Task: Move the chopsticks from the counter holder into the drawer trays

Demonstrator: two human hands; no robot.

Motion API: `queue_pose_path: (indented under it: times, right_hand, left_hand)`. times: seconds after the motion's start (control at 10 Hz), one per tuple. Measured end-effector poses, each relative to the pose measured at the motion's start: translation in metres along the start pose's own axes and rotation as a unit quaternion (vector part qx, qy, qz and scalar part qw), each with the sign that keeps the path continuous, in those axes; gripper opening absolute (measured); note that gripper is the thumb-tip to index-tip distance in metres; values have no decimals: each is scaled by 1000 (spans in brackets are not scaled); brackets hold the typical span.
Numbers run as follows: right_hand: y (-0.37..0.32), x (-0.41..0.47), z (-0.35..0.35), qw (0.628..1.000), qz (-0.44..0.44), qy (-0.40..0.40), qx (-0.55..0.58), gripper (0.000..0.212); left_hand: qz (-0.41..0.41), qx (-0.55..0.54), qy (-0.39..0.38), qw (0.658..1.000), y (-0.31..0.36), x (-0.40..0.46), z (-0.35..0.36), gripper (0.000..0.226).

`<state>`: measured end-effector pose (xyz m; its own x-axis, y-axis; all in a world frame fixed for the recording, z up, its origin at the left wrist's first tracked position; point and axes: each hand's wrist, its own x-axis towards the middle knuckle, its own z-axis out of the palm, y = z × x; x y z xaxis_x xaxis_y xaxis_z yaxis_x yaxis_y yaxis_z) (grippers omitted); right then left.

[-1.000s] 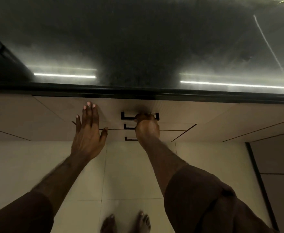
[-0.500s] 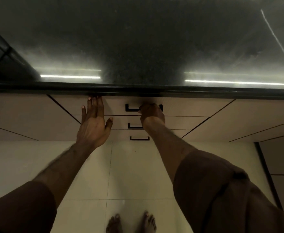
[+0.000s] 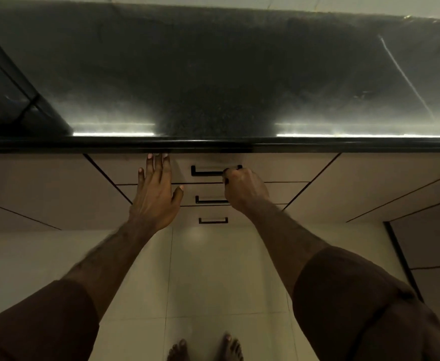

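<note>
Below the dark counter (image 3: pixel 213 74) is a stack of three beige drawers. The top drawer (image 3: pixel 279 170) is closed flush with the cabinet front. My right hand (image 3: pixel 242 188) is curled around the right end of its black handle (image 3: pixel 206 171). My left hand (image 3: pixel 156 188) lies flat with fingers spread on the top drawer's front, left of the handle, fingertips at the counter's edge. No chopsticks, holder or trays are in view.
Two lower drawers with black handles, the middle handle (image 3: pixel 211 200) and the bottom handle (image 3: pixel 213 220), sit under the top one. A dark object (image 3: pixel 7 87) stands at the counter's left end. Cabinet doors flank the drawers. My bare feet (image 3: pixel 206 347) stand on pale floor tiles.
The top drawer, which stuck out a little a second ago, has slid in flush. Both hands have moved toward the cabinet with it, and the view has tilted up over the counter.
</note>
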<state>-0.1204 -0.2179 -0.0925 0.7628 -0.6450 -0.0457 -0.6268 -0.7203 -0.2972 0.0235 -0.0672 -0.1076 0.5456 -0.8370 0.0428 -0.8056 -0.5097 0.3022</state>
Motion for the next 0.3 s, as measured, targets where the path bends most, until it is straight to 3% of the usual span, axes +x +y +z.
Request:
queue_pose_path:
  times: [0.1, 0.3]
  right_hand:
    - [-3, -7, -20, 1000, -1, -23, 12, 28]
    - [-19, -17, -80, 1000, -4, 17, 16, 25]
  left_hand:
    - [5, 7, 0, 1000, 11, -10, -14, 69]
    - [51, 10, 35, 998, 41, -20, -62, 58]
